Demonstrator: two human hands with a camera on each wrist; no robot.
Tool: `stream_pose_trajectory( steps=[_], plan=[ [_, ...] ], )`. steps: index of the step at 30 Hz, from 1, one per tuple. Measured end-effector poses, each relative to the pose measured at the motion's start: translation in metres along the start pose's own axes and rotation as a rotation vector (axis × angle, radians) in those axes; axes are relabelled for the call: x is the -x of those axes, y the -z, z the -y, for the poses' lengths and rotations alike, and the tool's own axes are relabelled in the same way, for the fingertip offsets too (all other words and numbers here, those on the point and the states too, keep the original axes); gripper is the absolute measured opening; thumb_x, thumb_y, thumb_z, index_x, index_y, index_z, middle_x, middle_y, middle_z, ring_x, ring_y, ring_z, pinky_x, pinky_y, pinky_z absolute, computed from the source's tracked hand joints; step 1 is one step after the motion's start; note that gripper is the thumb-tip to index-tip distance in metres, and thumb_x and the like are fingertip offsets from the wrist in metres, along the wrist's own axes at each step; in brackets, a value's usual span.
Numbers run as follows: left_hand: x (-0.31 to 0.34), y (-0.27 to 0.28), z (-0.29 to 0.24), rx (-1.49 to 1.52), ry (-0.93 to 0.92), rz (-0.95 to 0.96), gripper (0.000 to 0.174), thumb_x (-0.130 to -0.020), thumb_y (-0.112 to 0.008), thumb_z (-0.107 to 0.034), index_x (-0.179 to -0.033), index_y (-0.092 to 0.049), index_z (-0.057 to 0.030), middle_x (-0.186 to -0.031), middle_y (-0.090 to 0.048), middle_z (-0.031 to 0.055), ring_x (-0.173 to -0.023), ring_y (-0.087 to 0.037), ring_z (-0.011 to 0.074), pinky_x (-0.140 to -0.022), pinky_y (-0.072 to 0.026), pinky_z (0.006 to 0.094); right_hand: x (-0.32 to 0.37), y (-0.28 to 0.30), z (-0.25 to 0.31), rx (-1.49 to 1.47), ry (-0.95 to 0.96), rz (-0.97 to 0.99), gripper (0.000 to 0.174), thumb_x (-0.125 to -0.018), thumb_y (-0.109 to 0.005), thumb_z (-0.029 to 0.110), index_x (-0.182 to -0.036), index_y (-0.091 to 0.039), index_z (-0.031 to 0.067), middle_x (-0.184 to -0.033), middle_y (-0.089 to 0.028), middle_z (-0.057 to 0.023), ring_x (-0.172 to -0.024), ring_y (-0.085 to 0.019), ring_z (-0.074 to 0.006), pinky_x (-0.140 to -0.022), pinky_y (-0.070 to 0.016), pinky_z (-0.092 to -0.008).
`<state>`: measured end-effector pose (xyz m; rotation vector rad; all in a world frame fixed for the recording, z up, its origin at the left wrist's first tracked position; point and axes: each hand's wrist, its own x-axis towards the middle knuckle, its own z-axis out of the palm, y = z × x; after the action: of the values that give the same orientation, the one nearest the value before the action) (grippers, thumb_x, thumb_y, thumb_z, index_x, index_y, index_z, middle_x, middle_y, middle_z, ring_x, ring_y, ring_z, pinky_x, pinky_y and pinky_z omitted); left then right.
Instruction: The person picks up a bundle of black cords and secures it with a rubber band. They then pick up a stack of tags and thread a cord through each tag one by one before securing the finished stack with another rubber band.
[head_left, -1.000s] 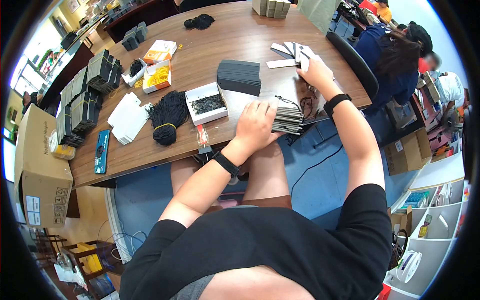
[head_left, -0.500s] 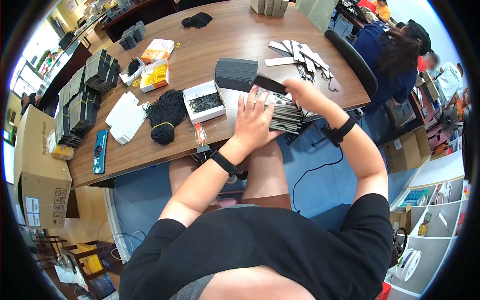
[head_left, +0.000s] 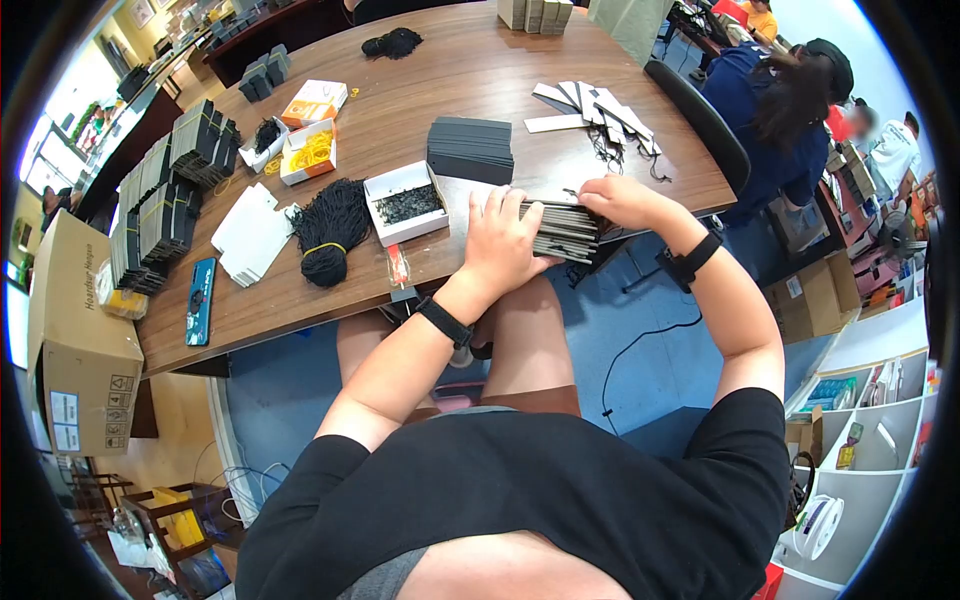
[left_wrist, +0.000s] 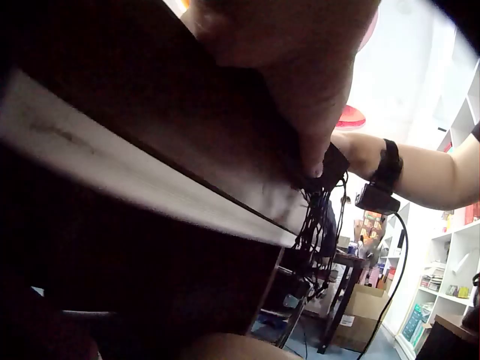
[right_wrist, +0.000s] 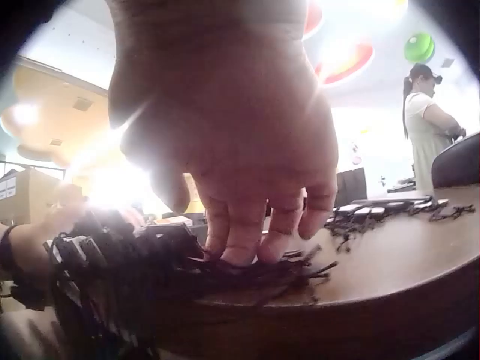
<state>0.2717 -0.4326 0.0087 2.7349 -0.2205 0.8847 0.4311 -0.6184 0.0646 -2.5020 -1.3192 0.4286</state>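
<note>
At the near table edge my left hand [head_left: 500,240] grips the left end of a stack of narrow grey tags [head_left: 567,235], its fingers over the far side and thumb low on the near side. My right hand [head_left: 630,203] is at the far right corner of that stack, its fingertips on a dark tag [right_wrist: 169,240] there. Black strings [left_wrist: 319,225] hang from the tags' right end in the left wrist view. Beyond the hands a fan of loose white and dark strung tags [head_left: 590,112] lies on the table.
A block of dark strips [head_left: 470,152], a white box [head_left: 415,232] of small black pieces and a black cord bundle [head_left: 335,235] stand left of the hands. White cards [head_left: 250,240] and a phone [head_left: 200,305] lie farther left. A black chair [head_left: 700,130] stands at the right edge.
My right hand has gone from the fanned tags to the stack, carrying a dark tag, which is now down at the stack's far side. My left hand keeps its grip on the stack.
</note>
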Motion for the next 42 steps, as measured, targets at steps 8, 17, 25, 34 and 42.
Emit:
stream_pose_trajectory(
  steps=[8,17,25,34,42],
  plan=[
    [-0.004,0.003,0.002,0.052,-0.087,-0.114,0.071,-0.056,-0.083,-0.045,-0.109,-0.060,-0.0028,-0.105,-0.053,0.0126,-0.100,-0.051,0.0318,-0.090,-0.0395,0.0454,0.004,0.037,-0.039,-0.239,-0.542,0.367,0.050,-0.099,-0.045,0.041,-0.087,-0.073,0.0006,-0.061,-0.064,-0.0089,-0.048,-0.055,-0.0151,-0.052,-0.0481,-0.0313],
    [-0.006,0.004,0.002,0.052,-0.071,-0.059,0.075,-0.058,-0.082,-0.046,-0.111,-0.059,0.0026,-0.103,-0.054,0.0134,-0.099,-0.052,0.0312,-0.090,-0.0418,0.0423,-0.108,0.022,-0.031,0.725,-0.115,-0.334,0.023,-0.084,-0.055,0.011,-0.102,-0.069,0.0095,-0.103,-0.067,-0.0117,-0.112,-0.057,-0.0297,-0.104,-0.0399,-0.0443],
    [-0.005,0.004,0.003,0.073,-0.045,-0.022,0.073,-0.060,-0.081,-0.046,-0.111,-0.058,0.0025,-0.108,-0.054,0.0144,-0.102,-0.053,0.0323,-0.091,-0.0432,0.0422,-0.133,-0.001,-0.021,0.832,0.039,-0.227,0.020,-0.088,-0.055,0.020,-0.090,-0.072,0.0078,-0.101,-0.067,-0.0091,-0.102,-0.063,-0.0265,-0.098,-0.0432,-0.0420],
    [-0.003,0.005,0.002,0.063,-0.056,-0.043,0.075,-0.061,-0.081,-0.046,-0.113,-0.058,0.0026,-0.108,-0.055,0.0144,-0.103,-0.053,0.0324,-0.091,-0.0427,0.0427,-0.078,-0.021,-0.026,0.287,0.006,-0.560,0.021,-0.089,-0.058,0.025,-0.091,-0.068,0.0067,-0.093,-0.063,-0.0157,-0.095,-0.062,-0.0334,-0.082,-0.0513,-0.0425],
    [-0.002,0.002,0.003,0.048,-0.081,-0.088,0.075,-0.059,-0.080,-0.047,-0.110,-0.059,0.0036,-0.102,-0.054,0.0124,-0.099,-0.051,0.0293,-0.090,-0.0416,0.0412,-0.052,-0.015,-0.027,0.502,-0.251,-0.360,0.039,-0.087,-0.063,0.038,-0.089,-0.068,-0.0007,-0.101,-0.064,-0.0182,-0.098,-0.063,-0.0342,-0.086,-0.0508,-0.0426]
  ],
)
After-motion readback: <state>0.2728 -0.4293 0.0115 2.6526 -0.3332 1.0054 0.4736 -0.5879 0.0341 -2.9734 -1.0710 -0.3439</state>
